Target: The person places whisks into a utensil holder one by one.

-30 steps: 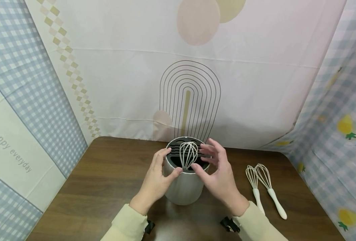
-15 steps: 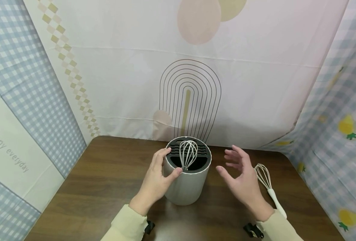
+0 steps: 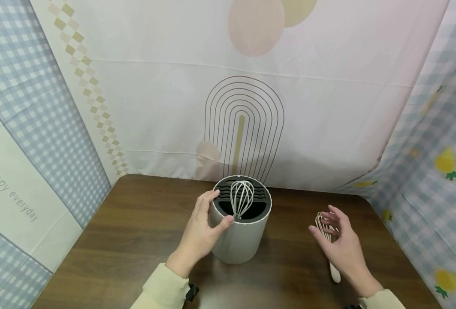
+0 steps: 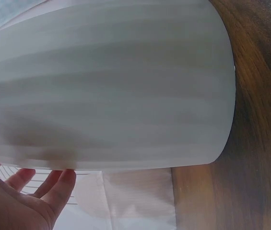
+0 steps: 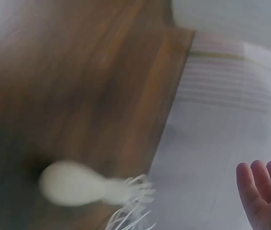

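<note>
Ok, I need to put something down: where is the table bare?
The widest bare stretch of table runs from the left hand to the table's left edge. Another lies between the container and the right hand. It is crowded around the right hand, near a loose whisk, and at the container, where the left hand grips and another whisk sticks up.

Brown wood grain covers the counter (image 3: pixel 116 231); the holder (image 3: pixel 238 244) is pale grey, its slotted top (image 3: pixel 223 194) black. The holder's whisk (image 3: pixel 237 214) and four o'clock whisk (image 3: pixel 334 272) are white. At twelve, the white backdrop (image 3: pixel 154 107) bears dark arches (image 3: pixel 244 95) (one mustard bar (image 3: pixel 238 141) inside). Blue gingham patterns the ten o'clock drape (image 3: pixel 67 141) and two o'clock drape (image 3: pixel 409 133), the latter with yellow fruit (image 3: pixel 445 161).
</note>
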A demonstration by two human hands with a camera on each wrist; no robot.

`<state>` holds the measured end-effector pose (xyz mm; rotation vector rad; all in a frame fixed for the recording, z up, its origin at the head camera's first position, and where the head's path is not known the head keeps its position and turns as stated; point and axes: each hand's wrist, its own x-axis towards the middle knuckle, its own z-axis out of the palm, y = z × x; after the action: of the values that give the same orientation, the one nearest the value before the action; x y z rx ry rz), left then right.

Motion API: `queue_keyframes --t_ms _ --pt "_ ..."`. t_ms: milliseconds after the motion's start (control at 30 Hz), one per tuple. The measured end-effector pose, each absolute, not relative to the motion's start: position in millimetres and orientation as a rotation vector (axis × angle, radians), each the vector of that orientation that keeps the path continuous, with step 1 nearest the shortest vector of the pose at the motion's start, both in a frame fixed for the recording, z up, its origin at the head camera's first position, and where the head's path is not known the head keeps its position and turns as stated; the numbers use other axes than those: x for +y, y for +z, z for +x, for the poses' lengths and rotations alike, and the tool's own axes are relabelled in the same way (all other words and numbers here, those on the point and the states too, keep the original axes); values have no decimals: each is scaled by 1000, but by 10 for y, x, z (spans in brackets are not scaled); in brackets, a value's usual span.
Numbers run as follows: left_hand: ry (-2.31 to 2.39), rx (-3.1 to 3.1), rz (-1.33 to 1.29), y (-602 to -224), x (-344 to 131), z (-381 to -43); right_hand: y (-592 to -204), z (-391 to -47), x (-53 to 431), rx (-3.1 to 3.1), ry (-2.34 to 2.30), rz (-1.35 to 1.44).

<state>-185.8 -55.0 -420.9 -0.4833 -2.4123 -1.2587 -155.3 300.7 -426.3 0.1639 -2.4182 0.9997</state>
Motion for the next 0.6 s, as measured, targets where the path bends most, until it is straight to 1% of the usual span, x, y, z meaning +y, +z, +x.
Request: queue_keyframes --t_ms 200,600 --pt "-1253 -2407 -491 -4210 -551 -1862 -4434 -1541 3293 -2456 943 33" --pt "-1256 -2386 -511 -4210 -556 -1860 -4658 -1525 3676 -2523 937 -184"
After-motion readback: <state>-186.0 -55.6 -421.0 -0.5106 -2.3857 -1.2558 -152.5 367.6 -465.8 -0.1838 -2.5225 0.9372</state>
